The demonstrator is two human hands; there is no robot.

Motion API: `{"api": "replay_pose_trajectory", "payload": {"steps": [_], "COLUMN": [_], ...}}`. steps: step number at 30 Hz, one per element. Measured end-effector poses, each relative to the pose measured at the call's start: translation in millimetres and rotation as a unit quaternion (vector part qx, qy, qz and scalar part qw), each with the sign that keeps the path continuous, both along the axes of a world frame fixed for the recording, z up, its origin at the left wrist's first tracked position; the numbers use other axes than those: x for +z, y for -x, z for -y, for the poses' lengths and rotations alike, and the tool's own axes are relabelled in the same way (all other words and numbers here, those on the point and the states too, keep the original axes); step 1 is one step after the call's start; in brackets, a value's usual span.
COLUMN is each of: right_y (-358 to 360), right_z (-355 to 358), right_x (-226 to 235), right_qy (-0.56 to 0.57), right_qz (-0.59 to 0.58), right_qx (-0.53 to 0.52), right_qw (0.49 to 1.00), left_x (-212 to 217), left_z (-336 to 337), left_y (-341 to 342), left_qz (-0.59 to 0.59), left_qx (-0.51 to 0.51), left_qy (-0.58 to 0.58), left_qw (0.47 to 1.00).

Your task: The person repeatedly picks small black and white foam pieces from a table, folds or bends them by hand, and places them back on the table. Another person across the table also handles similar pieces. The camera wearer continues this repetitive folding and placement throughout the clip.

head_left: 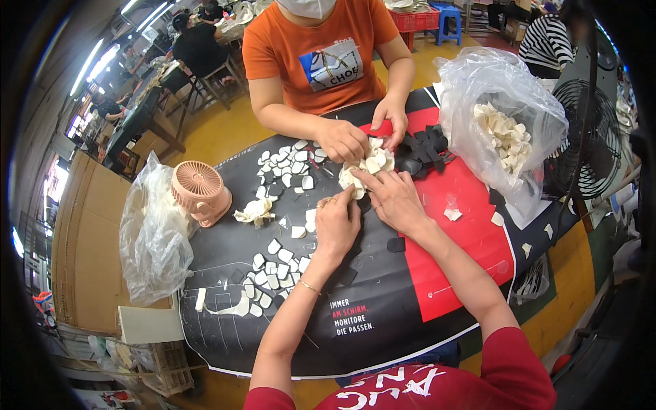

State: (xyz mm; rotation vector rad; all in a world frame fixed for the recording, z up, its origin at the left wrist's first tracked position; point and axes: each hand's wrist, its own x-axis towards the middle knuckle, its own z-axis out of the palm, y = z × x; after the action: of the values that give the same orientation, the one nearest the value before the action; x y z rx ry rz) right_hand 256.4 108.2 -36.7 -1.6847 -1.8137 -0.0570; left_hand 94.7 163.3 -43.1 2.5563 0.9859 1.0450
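Left hand curled loosely, back up, fingertips pinching at the near edge of the heap of cream foam pieces in the middle of the table; a ring on one finger, thin bracelet at the wrist. Right hand flatter, fingers half spread and reaching into the same heap, index tip touching a cream piece; whether anything is actually gripped under the fingers, impossible to tell. Across the heap, a co-worker's two hands closed over its far side.

Left of the heap, loose cream cut-outs spread over the black table cover, more of them nearer. Just right of the heap, a pile of black foam pieces on the red panel of the cover. White and red lettering along the cover's near edge. Far right, a clear plastic bag holding more cream pieces, upright and open. Far left, a crumpled clear bag beside a small pink desk fan.

Palms hidden throughout; picture corners cut off in black by the fisheye rim.
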Motion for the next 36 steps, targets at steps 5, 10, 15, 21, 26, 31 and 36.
{"api": "replay_pose_trajectory", "payload": {"steps": [5,10,15,21,26,31,36], "right_y": [0.3,-3.2,7.8,23.3,41.0,36.6,31.8], "right_z": [-4.4,-4.8,17.0,86.5,136.9,156.3,167.7], "right_x": [-7.0,-1.3,33.4,67.2,59.8,66.1,69.0], "right_qy": [-0.017,-0.009,-0.005,0.216,0.145,0.139,0.135], "right_qz": [0.058,0.037,0.034,-0.551,-0.693,-0.674,-0.642], "right_qx": [-0.002,-0.032,-0.106,0.09,0.076,0.063,0.074], "right_qw": [0.998,0.999,0.994,0.801,0.703,0.723,0.751], "left_x": [7.6,34.1,59.5,69.2,62.9,58.5,63.2], "left_z": [-6.0,-6.5,27.3,85.3,119.9,144.7,160.1], "left_y": [2.0,17.7,41.0,42.8,26.3,23.1,28.4], "left_qz": [-0.004,0.123,0.242,0.176,0.196,0.182,0.179], "left_qx": [0.025,0.032,-0.013,0.016,-0.007,-0.05,-0.065], "left_qy": [0.043,0.199,0.304,0.011,0.018,0.016,0.058], "left_qw": [0.999,0.972,0.921,0.984,0.981,0.982,0.98]}}
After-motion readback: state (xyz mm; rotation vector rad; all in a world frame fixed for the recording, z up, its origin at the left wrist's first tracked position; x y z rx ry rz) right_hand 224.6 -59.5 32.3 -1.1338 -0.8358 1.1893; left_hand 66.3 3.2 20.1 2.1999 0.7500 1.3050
